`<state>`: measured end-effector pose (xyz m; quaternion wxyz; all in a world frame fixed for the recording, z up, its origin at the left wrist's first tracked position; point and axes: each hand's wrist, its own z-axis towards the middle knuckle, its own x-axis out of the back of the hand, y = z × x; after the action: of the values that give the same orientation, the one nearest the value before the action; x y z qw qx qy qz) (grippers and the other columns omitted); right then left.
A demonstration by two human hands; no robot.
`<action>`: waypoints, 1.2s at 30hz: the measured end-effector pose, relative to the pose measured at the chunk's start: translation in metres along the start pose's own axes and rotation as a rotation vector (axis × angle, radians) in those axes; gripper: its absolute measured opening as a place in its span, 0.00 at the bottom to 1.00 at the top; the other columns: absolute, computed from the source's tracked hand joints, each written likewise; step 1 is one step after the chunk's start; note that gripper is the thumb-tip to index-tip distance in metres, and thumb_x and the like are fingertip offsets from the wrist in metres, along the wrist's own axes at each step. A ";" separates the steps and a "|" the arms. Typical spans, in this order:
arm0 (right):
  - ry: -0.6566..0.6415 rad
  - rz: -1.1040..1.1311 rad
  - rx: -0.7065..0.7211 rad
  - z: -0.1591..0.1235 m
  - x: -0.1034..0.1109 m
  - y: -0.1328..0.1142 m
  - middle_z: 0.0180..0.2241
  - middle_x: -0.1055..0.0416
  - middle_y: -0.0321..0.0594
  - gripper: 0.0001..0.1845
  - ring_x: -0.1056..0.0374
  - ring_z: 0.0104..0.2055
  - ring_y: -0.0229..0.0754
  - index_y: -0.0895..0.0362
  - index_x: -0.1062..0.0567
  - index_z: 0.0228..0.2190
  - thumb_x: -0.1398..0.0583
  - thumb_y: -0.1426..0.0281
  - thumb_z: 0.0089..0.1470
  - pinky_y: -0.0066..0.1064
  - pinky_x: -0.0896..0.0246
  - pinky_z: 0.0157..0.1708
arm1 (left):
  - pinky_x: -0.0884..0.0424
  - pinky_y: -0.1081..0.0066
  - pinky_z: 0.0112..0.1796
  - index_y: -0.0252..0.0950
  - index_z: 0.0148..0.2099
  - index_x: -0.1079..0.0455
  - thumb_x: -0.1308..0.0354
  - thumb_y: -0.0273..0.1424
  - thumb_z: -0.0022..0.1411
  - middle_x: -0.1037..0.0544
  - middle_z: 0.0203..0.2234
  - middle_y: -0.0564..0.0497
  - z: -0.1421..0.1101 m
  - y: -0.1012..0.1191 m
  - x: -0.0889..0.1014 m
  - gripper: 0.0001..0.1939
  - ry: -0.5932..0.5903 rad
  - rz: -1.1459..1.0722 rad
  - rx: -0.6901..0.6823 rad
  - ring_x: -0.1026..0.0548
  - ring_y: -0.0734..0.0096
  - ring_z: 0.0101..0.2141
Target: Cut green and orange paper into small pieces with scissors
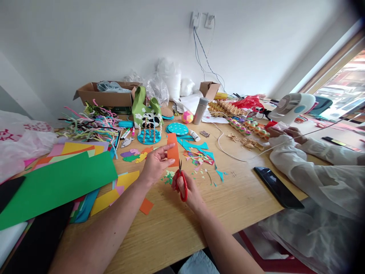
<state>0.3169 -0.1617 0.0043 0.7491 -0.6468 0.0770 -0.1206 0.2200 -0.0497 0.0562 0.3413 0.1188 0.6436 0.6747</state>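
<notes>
My left hand pinches a strip of orange paper by its left side and holds it upright above the table. Red-handled scissors are gripped in my right hand, their blades pointing away from me at the lower right edge of the strip. Whether the blades touch the paper, I cannot tell. Below my hands lie small green paper scraps. A loose orange piece rests near my left forearm. Paper fish cutouts in purple, green and yellow are just beyond my left hand.
Coloured sheets, a large green one on top, cover the left. Blue offcuts lie beyond my hands. A grey bottle, a panda bag and a cardboard box stand behind. At right are a phone, a fan and another person's hands.
</notes>
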 end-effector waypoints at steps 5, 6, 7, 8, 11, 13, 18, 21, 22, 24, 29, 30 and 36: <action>-0.021 -0.023 -0.015 -0.002 -0.002 -0.002 0.23 0.35 0.35 0.27 0.43 0.23 0.35 0.56 0.35 0.27 0.50 0.43 0.55 0.27 0.48 0.23 | 0.29 0.73 0.35 0.36 0.53 0.29 0.35 0.25 0.46 0.19 0.32 0.50 0.001 -0.002 -0.001 0.29 0.014 -0.006 0.019 0.24 0.73 0.31; -0.021 -0.020 -0.016 -0.003 -0.002 -0.002 0.23 0.35 0.35 0.28 0.43 0.22 0.35 0.56 0.35 0.27 0.50 0.43 0.55 0.27 0.48 0.23 | 0.29 0.73 0.35 0.35 0.53 0.29 0.35 0.25 0.46 0.19 0.31 0.50 0.001 -0.002 -0.001 0.29 0.016 0.000 0.025 0.24 0.73 0.30; -0.022 -0.018 -0.013 -0.003 -0.002 -0.002 0.23 0.35 0.35 0.28 0.43 0.23 0.35 0.56 0.35 0.27 0.49 0.43 0.54 0.27 0.48 0.22 | 0.29 0.73 0.35 0.35 0.53 0.29 0.35 0.25 0.46 0.19 0.30 0.50 0.001 -0.002 0.000 0.29 0.015 0.004 0.033 0.24 0.72 0.30; -0.025 -0.018 -0.009 -0.003 -0.002 -0.003 0.23 0.35 0.35 0.28 0.43 0.23 0.36 0.56 0.35 0.27 0.49 0.43 0.54 0.27 0.48 0.22 | 0.29 0.72 0.36 0.35 0.54 0.29 0.35 0.25 0.46 0.19 0.30 0.50 0.002 -0.002 0.000 0.30 0.012 0.006 0.041 0.24 0.72 0.31; -0.031 -0.024 -0.003 -0.003 -0.001 -0.003 0.22 0.35 0.35 0.28 0.43 0.22 0.35 0.56 0.35 0.27 0.49 0.43 0.54 0.27 0.48 0.22 | 0.29 0.71 0.38 0.35 0.55 0.30 0.35 0.24 0.45 0.19 0.31 0.49 0.003 -0.003 0.002 0.31 0.005 0.010 0.059 0.23 0.71 0.32; -0.029 -0.022 -0.010 -0.003 0.000 -0.004 0.22 0.36 0.34 0.27 0.43 0.22 0.35 0.56 0.35 0.27 0.49 0.43 0.55 0.27 0.49 0.22 | 0.28 0.70 0.38 0.35 0.54 0.30 0.35 0.23 0.44 0.19 0.33 0.49 0.003 -0.003 0.002 0.31 0.009 0.015 0.060 0.23 0.70 0.33; -0.034 -0.063 -0.040 -0.003 0.000 -0.005 0.21 0.38 0.33 0.27 0.46 0.22 0.35 0.56 0.36 0.25 0.50 0.44 0.55 0.27 0.51 0.22 | 0.28 0.69 0.38 0.34 0.54 0.30 0.34 0.23 0.42 0.19 0.33 0.48 0.003 -0.003 0.002 0.33 0.013 0.007 0.092 0.23 0.68 0.33; -0.038 -0.058 -0.031 -0.003 -0.001 -0.007 0.21 0.40 0.33 0.28 0.47 0.22 0.34 0.56 0.36 0.25 0.50 0.43 0.55 0.26 0.52 0.22 | 0.27 0.68 0.37 0.35 0.56 0.31 0.33 0.23 0.43 0.18 0.32 0.47 0.003 -0.003 0.002 0.35 0.007 0.029 0.103 0.22 0.68 0.32; -0.039 -0.052 -0.025 -0.003 -0.001 -0.007 0.21 0.40 0.32 0.27 0.47 0.22 0.34 0.56 0.36 0.25 0.50 0.44 0.55 0.26 0.52 0.22 | 0.27 0.68 0.37 0.35 0.56 0.31 0.33 0.23 0.43 0.19 0.32 0.47 0.003 -0.004 0.002 0.35 0.003 0.047 0.096 0.22 0.67 0.32; -0.043 -0.049 -0.014 -0.003 -0.001 -0.007 0.21 0.40 0.32 0.27 0.48 0.21 0.34 0.56 0.36 0.25 0.50 0.44 0.56 0.27 0.52 0.22 | 0.26 0.69 0.37 0.37 0.56 0.31 0.33 0.24 0.43 0.19 0.34 0.47 0.003 -0.004 0.002 0.35 -0.001 0.085 0.071 0.22 0.66 0.34; -0.043 -0.055 -0.017 -0.004 0.000 -0.004 0.21 0.39 0.33 0.26 0.47 0.22 0.34 0.56 0.37 0.26 0.50 0.46 0.57 0.27 0.53 0.22 | 0.26 0.69 0.36 0.37 0.56 0.30 0.32 0.23 0.42 0.20 0.37 0.46 0.003 -0.005 0.002 0.35 0.000 0.167 0.043 0.23 0.63 0.37; -0.043 -0.053 -0.020 -0.004 0.001 -0.003 0.21 0.39 0.33 0.26 0.47 0.22 0.34 0.56 0.37 0.26 0.50 0.46 0.57 0.27 0.52 0.22 | 0.25 0.68 0.36 0.37 0.56 0.31 0.33 0.23 0.43 0.20 0.37 0.45 0.003 -0.005 0.003 0.35 -0.004 0.182 0.042 0.23 0.64 0.37; -0.057 -0.062 -0.041 -0.004 0.001 -0.004 0.22 0.38 0.34 0.26 0.46 0.22 0.34 0.56 0.38 0.26 0.50 0.45 0.56 0.27 0.51 0.23 | 0.25 0.68 0.38 0.36 0.58 0.33 0.35 0.21 0.44 0.21 0.41 0.45 0.005 -0.008 0.005 0.36 -0.007 0.202 0.004 0.23 0.67 0.37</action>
<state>0.3170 -0.1660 0.0074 0.7335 -0.6672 0.0381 -0.1237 0.2218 -0.0432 0.0479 0.2734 0.1862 0.6286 0.7039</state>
